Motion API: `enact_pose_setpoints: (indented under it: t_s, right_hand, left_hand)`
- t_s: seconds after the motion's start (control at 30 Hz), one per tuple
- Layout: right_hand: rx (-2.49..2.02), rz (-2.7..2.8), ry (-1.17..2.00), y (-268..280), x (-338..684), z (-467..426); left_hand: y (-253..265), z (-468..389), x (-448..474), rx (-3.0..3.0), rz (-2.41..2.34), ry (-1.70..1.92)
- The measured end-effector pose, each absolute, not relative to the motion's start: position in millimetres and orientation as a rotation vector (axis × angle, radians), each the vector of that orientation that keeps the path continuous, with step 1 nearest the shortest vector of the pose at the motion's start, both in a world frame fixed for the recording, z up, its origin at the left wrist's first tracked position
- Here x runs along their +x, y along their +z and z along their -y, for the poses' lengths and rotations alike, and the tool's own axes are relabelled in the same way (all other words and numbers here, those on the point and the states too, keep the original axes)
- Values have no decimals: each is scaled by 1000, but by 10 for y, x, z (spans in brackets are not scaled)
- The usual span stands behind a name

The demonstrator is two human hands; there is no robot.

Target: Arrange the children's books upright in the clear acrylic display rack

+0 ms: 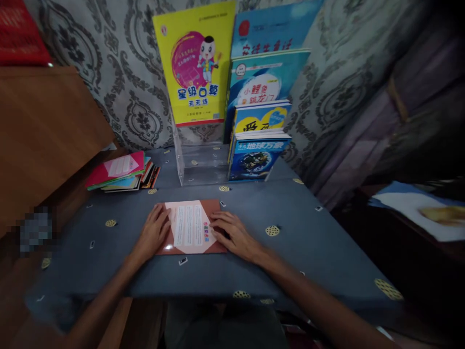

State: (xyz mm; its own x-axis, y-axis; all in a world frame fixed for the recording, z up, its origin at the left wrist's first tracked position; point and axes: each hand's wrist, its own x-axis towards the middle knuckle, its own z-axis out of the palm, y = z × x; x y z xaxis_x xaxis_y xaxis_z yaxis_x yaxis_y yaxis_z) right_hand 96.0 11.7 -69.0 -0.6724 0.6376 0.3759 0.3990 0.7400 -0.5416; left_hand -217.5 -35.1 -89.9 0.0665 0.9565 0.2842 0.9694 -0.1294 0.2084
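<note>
A thin brown book (pixel 189 242) with a pale printed panel lies flat on the table in front of me, turned sideways. My left hand (pixel 154 230) rests on its left edge, fingers stretched over the cover. On the opposite edge lies my right hand (pixel 234 233), its fingers extended and slightly apart on the cover. Neither hand is wrapped round the book, and both thumbs point inward.
Behind the book stands a clear acrylic rack (pixel 179 162) with a yellow workbook (pixel 196 63) and several blue books, one showing a globe (pixel 254 160). A stack of books (pixel 121 169) lies at the back left. A dark patterned cloth (pixel 283 261) covers the table.
</note>
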Motion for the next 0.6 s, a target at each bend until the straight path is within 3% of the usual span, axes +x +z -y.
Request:
enact_pose_setpoints:
  t_s: [0.6]
  right_hand:
    - [-1257,2540,164,-475,1922,-267]
  left_hand:
    - [-1091,120,-596,-2484,1867,-1039]
